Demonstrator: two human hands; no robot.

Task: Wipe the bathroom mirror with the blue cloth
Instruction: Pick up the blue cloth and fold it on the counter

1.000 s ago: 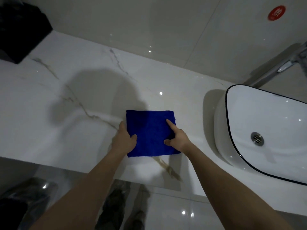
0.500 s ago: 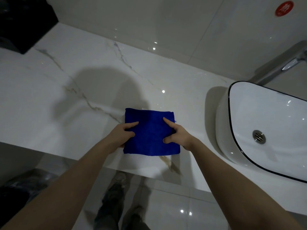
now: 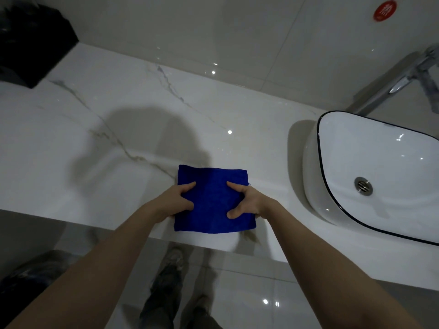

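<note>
Left hand [image 3: 177, 201] slid further onto blue cloth [image 3: 211, 205] since a second ago, right hand [image 3: 248, 203] curled its pointing finger in. Both now pinch a side each. Cloth is a folded square, flat near front edge of bench [image 3: 95, 167].

Soft, light, floppy stuff, shouldn't slip. Grab side edges or bunch middle. Bit dim, can't tell if fingers got underneath.

Basin [image 3: 380, 148] close on right, tap [image 3: 399, 84] behind it, black box [image 3: 33, 43] far left corner. Nothing blocking lift. Mirror out of view.
</note>
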